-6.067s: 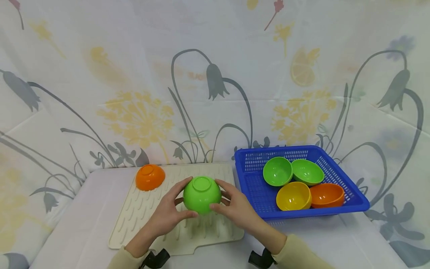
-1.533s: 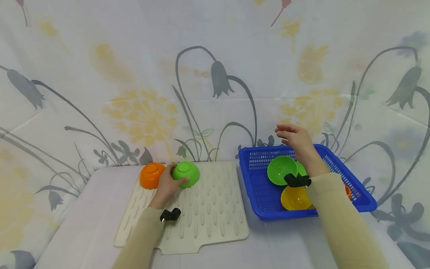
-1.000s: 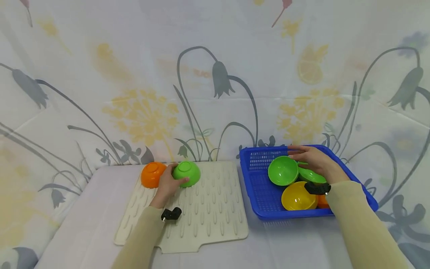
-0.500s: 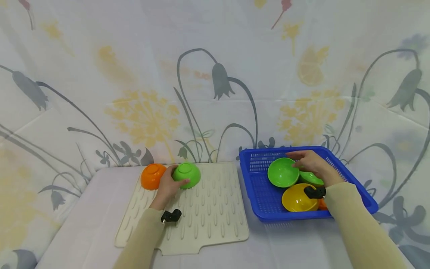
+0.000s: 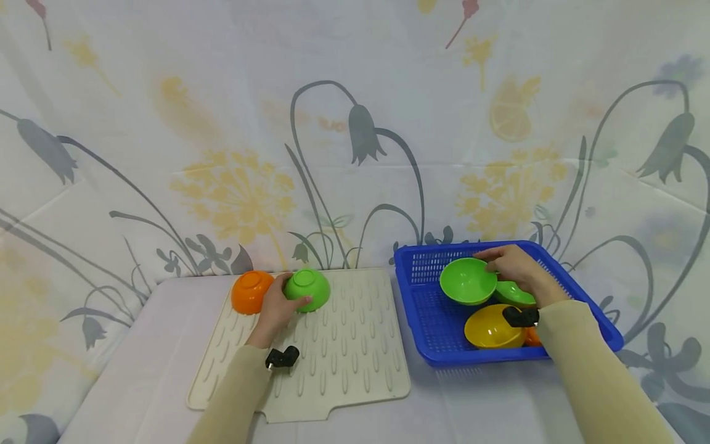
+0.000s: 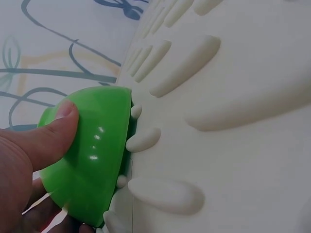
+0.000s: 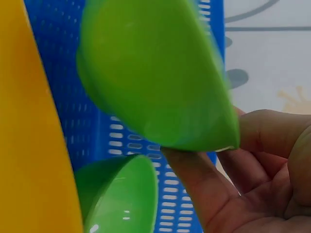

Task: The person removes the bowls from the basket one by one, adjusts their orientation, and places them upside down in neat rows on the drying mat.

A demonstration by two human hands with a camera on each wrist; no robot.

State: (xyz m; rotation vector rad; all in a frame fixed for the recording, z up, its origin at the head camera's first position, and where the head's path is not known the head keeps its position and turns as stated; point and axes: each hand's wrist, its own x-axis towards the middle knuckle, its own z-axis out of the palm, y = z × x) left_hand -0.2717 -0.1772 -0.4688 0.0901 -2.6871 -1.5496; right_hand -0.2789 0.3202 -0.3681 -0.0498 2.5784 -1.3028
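Observation:
My left hand [image 5: 275, 308] grips a green bowl [image 5: 310, 292] that rests upside down on a cream ridged drying mat [image 5: 360, 345]. In the left wrist view the thumb lies along the bowl's side, with the other fingers round its far side. Just left of that hand, an orange bowl [image 5: 249, 292] also sits upside down. Inside the blue basket [image 5: 444, 356], my right hand [image 5: 521, 272] pinches the rim of another green bowl [image 5: 467, 282]. That bowl [image 7: 150, 73] looks blurred and tilted in the right wrist view, the thumb and fingers at its edge.
A second green bowl [image 5: 513, 295] and a yellow bowl [image 5: 492, 327] lie in the basket near my right hand. Another orange bowl [image 5: 532, 337] is mostly hidden by the right wrist. A patterned curtain [image 5: 355, 203] hangs right behind the mat and basket.
The green bowl both hands held is now upside down on the mat under my left hand. My right hand has come down into the basket, taken another green bowl's rim and raised it slightly.

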